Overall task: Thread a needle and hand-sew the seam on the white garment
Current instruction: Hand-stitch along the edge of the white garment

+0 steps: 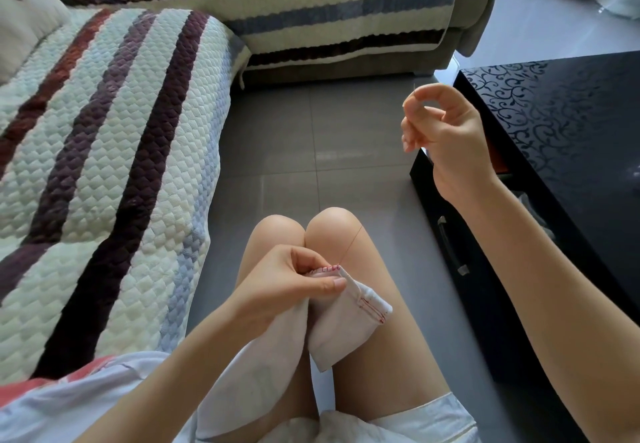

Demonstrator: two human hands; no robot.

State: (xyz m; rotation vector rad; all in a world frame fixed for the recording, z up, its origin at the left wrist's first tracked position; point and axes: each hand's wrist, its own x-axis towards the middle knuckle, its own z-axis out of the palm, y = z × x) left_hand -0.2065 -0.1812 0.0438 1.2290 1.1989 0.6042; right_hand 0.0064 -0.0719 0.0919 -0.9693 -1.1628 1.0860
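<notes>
Grey tiled floor (311, 137) lies between a striped quilted sofa (104, 130) and a glossy black counter (571, 113). Your left grip (294, 283) pinches the white cloth garment (346, 324) over your knees; your raised right grip (440, 137) pinches the thin needle (415, 89).

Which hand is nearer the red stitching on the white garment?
Left. The left hand pinches the garment at the stitching; the right hand is raised far from it, pinching the needle.

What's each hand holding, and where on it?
Left hand pinches the white garment at its red-stitched seam edge. Right hand pinches the needle by its shaft, one end sticking out above.
</notes>
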